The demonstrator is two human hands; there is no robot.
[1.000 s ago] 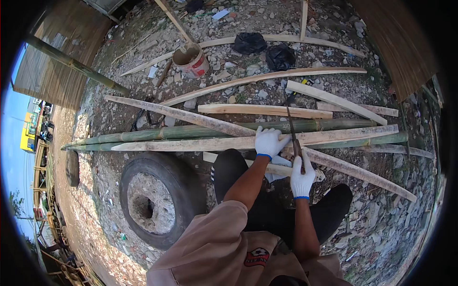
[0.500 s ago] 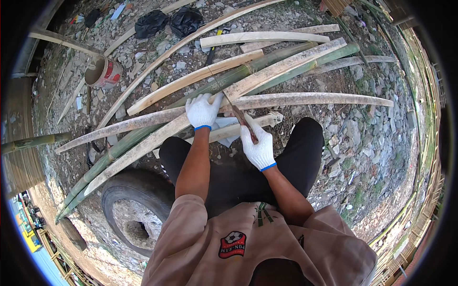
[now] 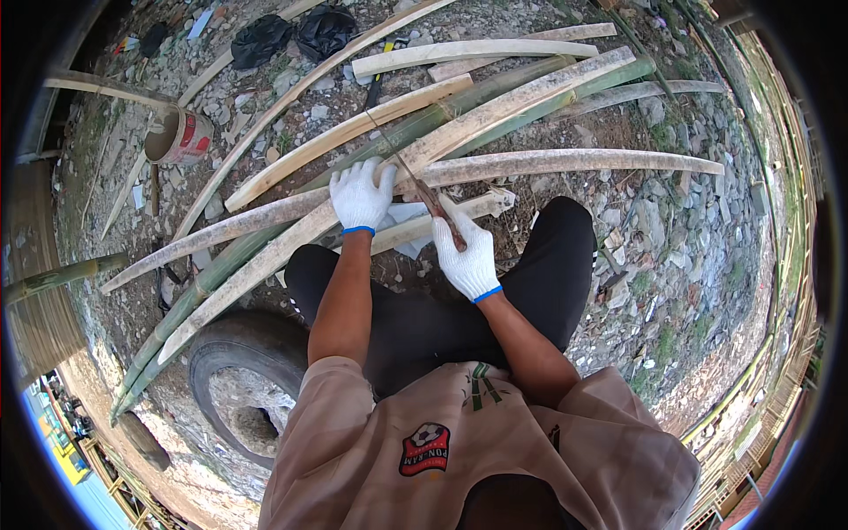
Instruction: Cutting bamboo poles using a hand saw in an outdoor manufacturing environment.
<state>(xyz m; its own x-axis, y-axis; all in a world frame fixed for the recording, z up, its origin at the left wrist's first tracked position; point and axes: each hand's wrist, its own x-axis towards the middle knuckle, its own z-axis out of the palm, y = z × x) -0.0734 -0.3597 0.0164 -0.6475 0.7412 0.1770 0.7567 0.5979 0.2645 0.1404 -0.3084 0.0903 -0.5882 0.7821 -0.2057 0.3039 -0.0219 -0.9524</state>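
Note:
My left hand [image 3: 360, 196], in a white knit glove with a blue cuff, holds down crossed pale wooden planks. The long plank [image 3: 565, 162] lies roughly crosswise, and the diagonal plank [image 3: 521, 102] crosses it near my hand. In my right hand [image 3: 466, 260], gloved the same way, is the brown handle of a handsaw [image 3: 408, 170]. Its thin blade points away and to the left, lying across the wood just right of my left hand. Green bamboo poles [image 3: 208, 278] lie under the planks. The blade's cutting edge is too small to make out.
An old tyre [image 3: 221, 353] lies by my left knee. Further off are a dirty bucket [image 3: 190, 137], black plastic bags [image 3: 325, 34] and a hammer-like tool [image 3: 376, 87]. More planks [image 3: 477, 55] lie ahead. Rubble [image 3: 654, 230] covers the ground at right.
The whole scene has shifted slightly up and left in the view. Both hands keep their hold, and the saw still lies across the wood at about the same place.

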